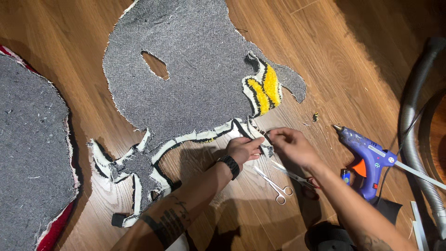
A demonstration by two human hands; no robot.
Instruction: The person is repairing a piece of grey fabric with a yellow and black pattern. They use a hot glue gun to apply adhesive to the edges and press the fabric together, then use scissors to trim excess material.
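Head view: both hands are working the lower edge of a tufted rug piece (pixel 200 79) lying backing-up on the wood floor (pixel 334 56). Left hand (pixel 244 149) is pressing the white-and-black edge strip (pixel 204 135), fingers curled narrow around the fold. Right hand (pixel 290 144) is pinching the same strip at its 3 o'clock end, fingertips closed tight on the fabric. Yellow tufted patch (pixel 265 90) is sitting at 12 o'clock from the hands, folded over the rug edge. Two pairs of scissors are lying at 6 o'clock, just beside the wrists: steel ones (pixel 274 182) and red-handled ones (pixel 299 177). Blue glue gun (pixel 367 158) is standing at 3 o'clock, nozzle pointing toward the hands, near but apart. Grey vacuum hose (pixel 413 116) is running along the far right. Second rug (pixel 30 153) is lying at 9 o'clock, well apart. Bare floor is showing at 1 o'clock.
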